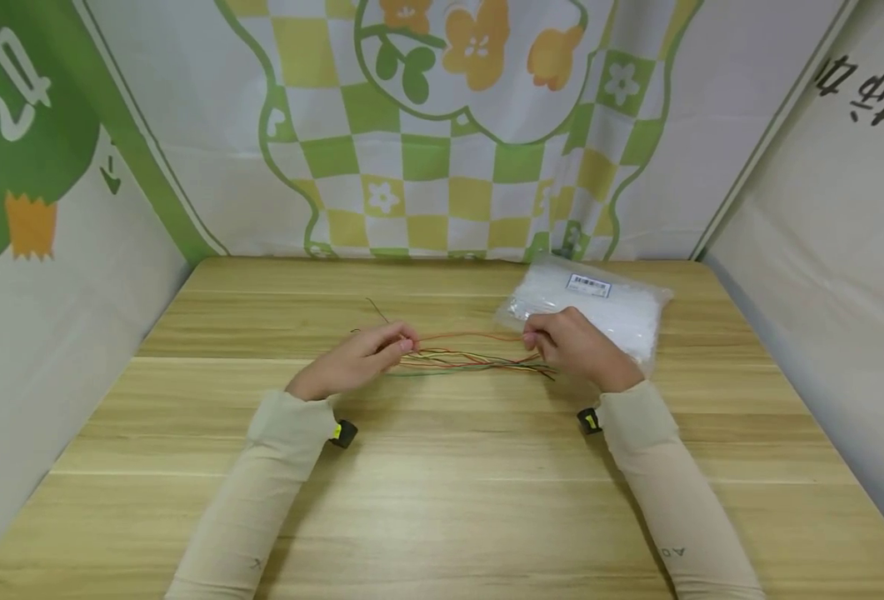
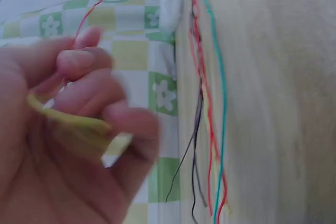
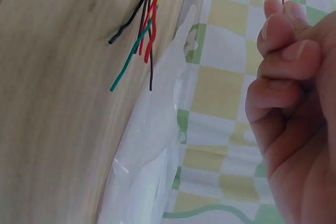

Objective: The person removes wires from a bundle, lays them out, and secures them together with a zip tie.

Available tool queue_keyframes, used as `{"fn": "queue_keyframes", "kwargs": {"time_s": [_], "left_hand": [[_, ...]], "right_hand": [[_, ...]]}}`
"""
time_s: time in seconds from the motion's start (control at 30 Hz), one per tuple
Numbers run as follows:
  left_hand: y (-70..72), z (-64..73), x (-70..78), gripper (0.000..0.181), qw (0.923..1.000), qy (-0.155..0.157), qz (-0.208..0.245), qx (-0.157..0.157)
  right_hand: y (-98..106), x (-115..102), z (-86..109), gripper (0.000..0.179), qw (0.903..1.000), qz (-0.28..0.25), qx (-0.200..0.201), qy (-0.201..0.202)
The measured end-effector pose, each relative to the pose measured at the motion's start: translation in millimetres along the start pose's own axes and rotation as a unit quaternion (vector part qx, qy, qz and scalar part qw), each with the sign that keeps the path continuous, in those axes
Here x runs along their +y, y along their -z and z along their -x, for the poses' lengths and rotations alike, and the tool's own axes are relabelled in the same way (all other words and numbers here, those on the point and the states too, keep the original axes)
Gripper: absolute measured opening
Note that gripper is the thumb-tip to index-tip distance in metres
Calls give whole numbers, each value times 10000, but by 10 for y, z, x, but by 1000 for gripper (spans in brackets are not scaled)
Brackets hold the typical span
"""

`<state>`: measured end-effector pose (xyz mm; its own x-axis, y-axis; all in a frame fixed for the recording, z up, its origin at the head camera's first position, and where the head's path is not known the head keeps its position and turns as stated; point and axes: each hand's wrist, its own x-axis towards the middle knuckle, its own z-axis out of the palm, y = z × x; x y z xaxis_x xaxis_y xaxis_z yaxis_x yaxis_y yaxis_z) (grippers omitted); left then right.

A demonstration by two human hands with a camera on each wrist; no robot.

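Observation:
My left hand [image 1: 359, 358] pinches one end of a thin red wire [image 1: 471, 334] between thumb and fingertips. The other end is pinched by my right hand [image 1: 580, 348], so the wire spans the gap in a slight arc. A yellow strand [image 2: 68, 117] crosses the curled fingers of the left hand in the left wrist view. On the table just below the held wire lies a loose bundle of wires [image 1: 486, 364] in red, black, yellow and green. Their cut ends fan out in the right wrist view, a green wire [image 3: 126, 64] among them.
A clear plastic bag [image 1: 599, 304] with white contents and a barcode label lies behind the right hand, partly hidden by it. A dark wire [image 1: 377, 310] sticks out beyond the left hand. Printed curtains [image 1: 427, 192] close off the wooden table's [image 1: 427, 500] back and sides.

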<state>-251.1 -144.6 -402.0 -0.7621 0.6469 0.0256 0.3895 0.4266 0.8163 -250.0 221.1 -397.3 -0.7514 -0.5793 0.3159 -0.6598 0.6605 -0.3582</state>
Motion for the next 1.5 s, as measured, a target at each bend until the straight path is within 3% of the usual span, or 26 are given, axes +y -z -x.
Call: {"fn": "queue_keyframes", "kwargs": {"time_s": [0.1,0.17,0.37,0.47,0.53,0.67,0.73,0.8,0.93,1.07,1.23,1.37,1.5], "left_hand": [[-41,-33,8,25,9984,-187,-54,526],[-61,-45,26,24,9950,-134,-145,983],[-128,-81,89,24,9735,41,-602,2208],[-159,-92,109,23,9617,-299,-789,2609],[-169,-87,122,20,9610,-640,-560,2632],[-155,-51,133,15,9705,-1141,803,1969],[-131,-24,127,15,9736,-1093,1322,1507],[-100,1,113,15,9773,-940,1557,1087],[-52,31,102,12,9869,-760,1383,338],[-52,24,122,7,9900,-878,1100,-79],[-83,3,120,11,9882,-1153,873,-508],[-95,8,113,16,9846,-1155,787,-1051],[-84,28,115,19,9794,-1140,967,-1361]], "right_hand": [[-27,6,-12,28,9998,95,56,165],[-45,-4,-27,28,9995,144,57,274],[-64,-107,-81,28,9992,45,-127,384],[-65,-132,-85,27,9993,-51,-193,318],[-59,-134,-70,27,9994,-134,-245,185],[-33,-108,-32,29,9991,-268,-325,-101],[-24,-80,-16,29,9988,-269,-362,-175],[-13,-50,-6,29,9985,-283,-395,-244],[25,7,15,31,9973,-344,-433,-489],[67,41,32,29,9962,-366,-454,-640],[86,57,45,30,9960,-385,-452,-674],[92,69,52,27,9969,-382,-384,-571],[102,114,81,30,9965,-346,-314,-689]]}}
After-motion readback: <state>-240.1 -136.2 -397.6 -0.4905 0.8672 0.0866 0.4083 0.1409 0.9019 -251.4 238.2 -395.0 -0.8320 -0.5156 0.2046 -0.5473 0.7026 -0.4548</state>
